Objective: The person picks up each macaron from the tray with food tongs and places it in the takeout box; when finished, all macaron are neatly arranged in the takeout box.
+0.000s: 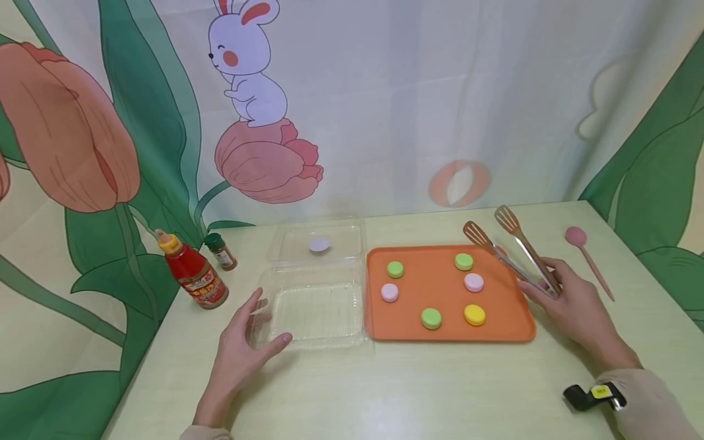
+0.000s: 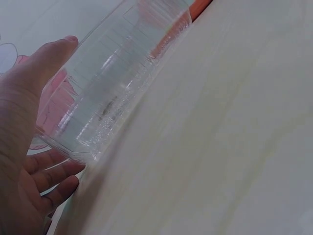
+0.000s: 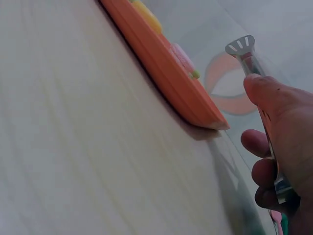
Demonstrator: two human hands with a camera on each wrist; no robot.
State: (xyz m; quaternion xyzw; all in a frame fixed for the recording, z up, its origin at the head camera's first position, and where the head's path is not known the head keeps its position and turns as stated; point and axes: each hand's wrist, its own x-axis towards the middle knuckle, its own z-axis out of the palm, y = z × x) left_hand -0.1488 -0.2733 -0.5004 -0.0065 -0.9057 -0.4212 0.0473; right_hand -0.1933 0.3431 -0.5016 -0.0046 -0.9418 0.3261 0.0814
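My right hand [image 1: 574, 305] grips a pair of metal tongs [image 1: 519, 269], their slotted ends spread apart above the back right of an orange tray [image 1: 451, 336]. In the right wrist view, thumb and fingers curl round the tongs [image 3: 250, 63]. Green, pink and yellow macarons lie on the tray, among them a yellow macaron [image 1: 475, 315] and a green macaron [image 1: 431, 318]. My left hand [image 1: 239, 348] is spread at the left side of a clear plastic container [image 1: 316, 311], thumb and fingers apart; whether it touches the wall I cannot tell. The container's lid [image 1: 291, 241] lies folded back behind it.
A red sauce bottle [image 1: 200, 278] with a yellow cap and a small green-capped spice jar [image 1: 221, 252] stand at the left. To the right of the tongs lies a pink spoon [image 1: 588, 256]. A patterned curtain [image 1: 385, 110] hangs behind the table.
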